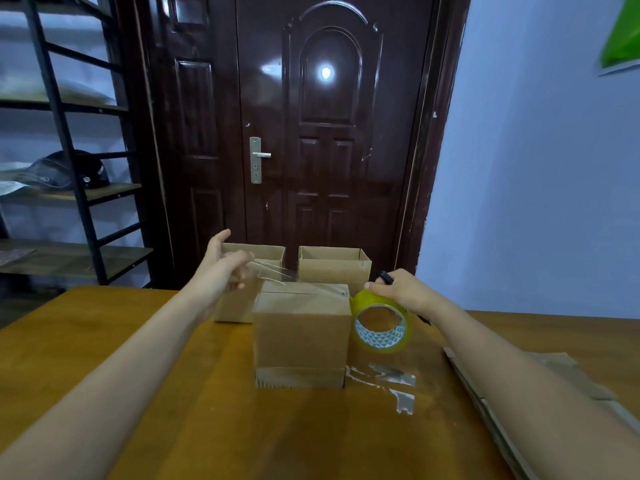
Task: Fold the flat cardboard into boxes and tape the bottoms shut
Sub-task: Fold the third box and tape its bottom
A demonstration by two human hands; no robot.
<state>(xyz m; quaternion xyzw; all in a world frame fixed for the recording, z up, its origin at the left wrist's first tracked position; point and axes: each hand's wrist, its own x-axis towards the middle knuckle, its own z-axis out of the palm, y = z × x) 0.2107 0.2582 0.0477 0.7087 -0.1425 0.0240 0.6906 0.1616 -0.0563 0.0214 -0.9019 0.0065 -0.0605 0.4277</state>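
A folded cardboard box (301, 334) stands bottom-up in the middle of the wooden table (145, 375). A strip of clear tape (273, 271) stretches from its top toward my left hand (228, 261), which is blurred and raised left of the box; its fingers seem to pinch the tape end. My right hand (398, 289) grips a yellow tape roll (381, 322) at the box's right top edge, with a black tool (386, 277) held against it. Two open boxes (334, 268) (256, 258) stand behind.
A stack of flat cardboard (540, 386) lies at the table's right edge. Scraps of clear tape (394, 379) stick to the table right of the box. A dark door (325, 133) is behind the table and a metal shelf rack (69, 168) stands at the left.
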